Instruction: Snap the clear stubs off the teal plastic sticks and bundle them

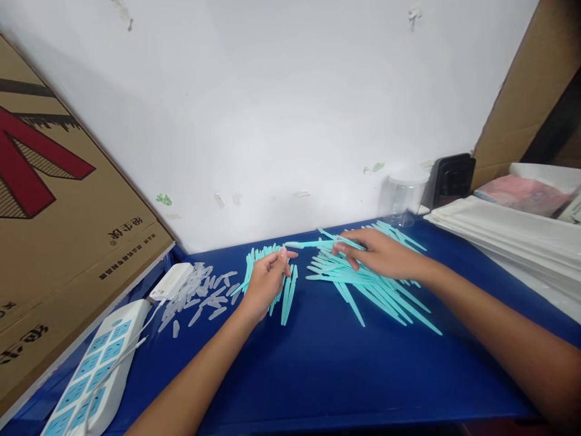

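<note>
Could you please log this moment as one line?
right hand: holding turquoise stick; left hand: at its tip; translucent pieces: on table

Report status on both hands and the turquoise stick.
Right hand holding turquoise stick. Left hand at its pale tip. Loose sticks piled below right hand; no obstruction seen between hands.

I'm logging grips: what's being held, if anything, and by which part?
A turquoise stick: the right hand holds it toward its right end; the left hand is at its whitish left tip, but whether it grips there is unclear.
</note>
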`<control>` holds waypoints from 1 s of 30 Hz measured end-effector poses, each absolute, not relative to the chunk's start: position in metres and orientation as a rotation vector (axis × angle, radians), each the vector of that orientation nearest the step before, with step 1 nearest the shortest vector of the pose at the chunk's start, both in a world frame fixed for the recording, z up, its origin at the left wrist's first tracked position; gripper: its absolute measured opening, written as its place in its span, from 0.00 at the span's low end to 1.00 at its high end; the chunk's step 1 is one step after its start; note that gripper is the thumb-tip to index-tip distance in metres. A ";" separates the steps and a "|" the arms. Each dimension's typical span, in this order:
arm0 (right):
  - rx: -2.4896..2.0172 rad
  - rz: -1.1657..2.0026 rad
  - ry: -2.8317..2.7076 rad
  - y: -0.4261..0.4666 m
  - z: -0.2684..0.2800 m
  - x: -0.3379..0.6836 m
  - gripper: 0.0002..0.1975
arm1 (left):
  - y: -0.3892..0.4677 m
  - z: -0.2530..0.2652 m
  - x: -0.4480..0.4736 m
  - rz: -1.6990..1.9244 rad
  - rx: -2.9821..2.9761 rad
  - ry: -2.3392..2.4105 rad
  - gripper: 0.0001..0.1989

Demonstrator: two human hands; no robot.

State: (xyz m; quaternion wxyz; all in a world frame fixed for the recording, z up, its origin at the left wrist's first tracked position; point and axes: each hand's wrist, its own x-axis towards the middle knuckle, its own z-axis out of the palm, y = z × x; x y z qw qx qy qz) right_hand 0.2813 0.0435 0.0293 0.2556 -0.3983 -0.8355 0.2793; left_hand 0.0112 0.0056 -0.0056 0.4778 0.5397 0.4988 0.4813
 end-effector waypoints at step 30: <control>-1.239 0.443 -2.349 0.057 0.010 0.287 0.12 | -0.004 0.004 0.015 0.935 0.979 0.919 0.22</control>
